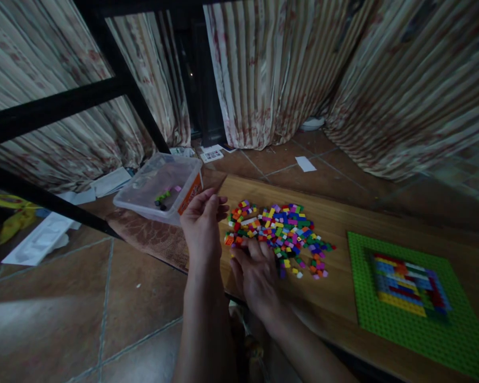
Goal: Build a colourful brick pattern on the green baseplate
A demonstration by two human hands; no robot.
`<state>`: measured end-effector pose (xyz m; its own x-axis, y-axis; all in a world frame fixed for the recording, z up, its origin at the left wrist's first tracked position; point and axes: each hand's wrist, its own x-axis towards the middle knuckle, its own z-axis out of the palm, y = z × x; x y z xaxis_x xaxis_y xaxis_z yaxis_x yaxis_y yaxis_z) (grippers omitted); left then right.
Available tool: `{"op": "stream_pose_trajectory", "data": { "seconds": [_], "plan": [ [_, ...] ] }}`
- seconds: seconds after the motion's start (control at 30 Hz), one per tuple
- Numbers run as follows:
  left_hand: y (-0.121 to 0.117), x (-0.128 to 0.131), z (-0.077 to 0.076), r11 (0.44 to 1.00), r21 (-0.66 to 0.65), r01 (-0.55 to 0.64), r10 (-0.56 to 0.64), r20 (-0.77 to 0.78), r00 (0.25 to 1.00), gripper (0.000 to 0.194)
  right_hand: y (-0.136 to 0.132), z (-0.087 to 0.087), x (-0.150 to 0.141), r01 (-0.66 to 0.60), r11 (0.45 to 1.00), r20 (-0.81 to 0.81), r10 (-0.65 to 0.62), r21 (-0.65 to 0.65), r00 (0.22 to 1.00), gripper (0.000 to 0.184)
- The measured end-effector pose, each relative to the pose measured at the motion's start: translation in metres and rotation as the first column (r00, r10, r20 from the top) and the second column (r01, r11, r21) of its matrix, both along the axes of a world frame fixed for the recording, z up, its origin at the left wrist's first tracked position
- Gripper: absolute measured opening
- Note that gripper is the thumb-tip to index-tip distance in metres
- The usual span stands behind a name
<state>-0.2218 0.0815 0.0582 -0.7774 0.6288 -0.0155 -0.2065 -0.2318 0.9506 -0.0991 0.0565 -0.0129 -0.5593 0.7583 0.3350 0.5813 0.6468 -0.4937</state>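
Observation:
A loose heap of small coloured toy bricks [285,226] lies spread on the wooden bench. My right hand [257,271] is at the heap's near left edge, its fingers bent down among the bricks; what is under the fingertips is hidden. Left of the heap, my left hand [203,215] is raised with the fingers curled and the thumb drawn in against them. Anything between those fingers is too small or hidden to make out. On the right, a green baseplate [387,324] carries a block of colourful bricks [409,284] built in rows, slightly blurred.
A clear plastic box [143,205] with a few green, black and pink bricks stands beyond my left hand. The bench [323,303] runs off to the right. A black metal frame [56,101] rises at left. Papers [305,164] lie on the tiled floor before striped curtains [271,80].

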Motion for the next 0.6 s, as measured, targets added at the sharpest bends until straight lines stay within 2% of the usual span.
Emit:
{"op": "stream_pose_trajectory", "data": {
  "seconds": [0.17, 0.33, 0.47, 0.6],
  "plan": [
    [0.0, -0.004, 0.001, 1.0, 0.002, 0.013, -0.013, -0.002, 1.0, 0.026, 0.0, 0.003, -0.01, 0.039, 0.998, 0.03, -0.038, -0.051, 0.999, 0.016],
    [0.005, -0.002, 0.004, 1.0, -0.002, 0.0, 0.0, -0.002, 1.0, 0.021, 0.0, 0.019, -0.003, 0.062, 0.993, -0.101, -0.072, -0.099, 0.992, 0.014],
    [0.009, 0.01, 0.006, 0.999, -0.019, 0.038, -0.038, -0.012, 0.999, 0.022, 0.009, 0.044, 0.026, 0.043, 0.976, -0.279, -0.103, -0.214, 0.955, 0.014],
    [0.016, 0.034, 0.006, 0.99, -0.074, 0.117, -0.121, -0.044, 0.992, 0.026, 0.025, 0.052, 0.077, 0.143, 0.92, -0.422, -0.301, -0.365, 0.855, 0.011]
  ]
}}
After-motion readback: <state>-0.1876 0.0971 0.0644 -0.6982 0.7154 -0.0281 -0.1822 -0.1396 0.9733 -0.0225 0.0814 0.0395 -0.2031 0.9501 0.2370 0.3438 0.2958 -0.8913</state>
